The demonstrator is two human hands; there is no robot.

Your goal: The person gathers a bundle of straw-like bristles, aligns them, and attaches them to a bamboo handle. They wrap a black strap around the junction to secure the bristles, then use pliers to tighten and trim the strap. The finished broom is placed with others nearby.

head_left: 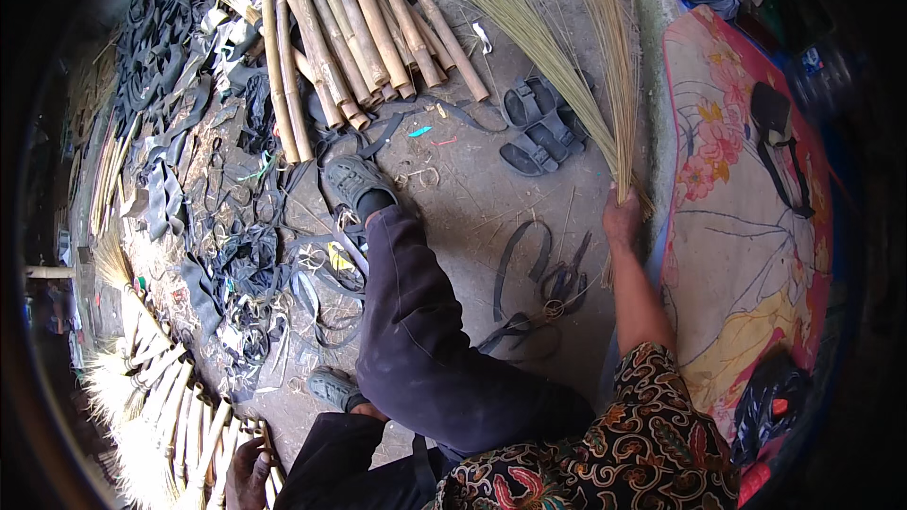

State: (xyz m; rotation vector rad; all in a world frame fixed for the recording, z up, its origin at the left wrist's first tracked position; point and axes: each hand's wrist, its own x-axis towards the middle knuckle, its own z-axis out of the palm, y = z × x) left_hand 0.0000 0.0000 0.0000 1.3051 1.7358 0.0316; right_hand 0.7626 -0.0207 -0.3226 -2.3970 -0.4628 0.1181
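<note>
My right hand (623,219) is closed around the gathered end of a bundle of long, thin broom bristles (619,85). The bristles fan out away from me in two parts, one greenish and one tan, across the floor. At the lower left, my left hand (248,478) hangs beside a pile of short brooms with bamboo handles (184,416). Its fingers are loosely bent and look apart, with nothing seen in them. The picture's lower edge cuts off part of that hand.
Bamboo poles (354,28) lie in a stack ahead. Black rubber strips (156,66) and scraps cover the left floor. Sandals (540,127) and scissors (565,283) lie near the middle. A flowered mat (737,227) with a black strapped item (779,137) lies right of a raised edge.
</note>
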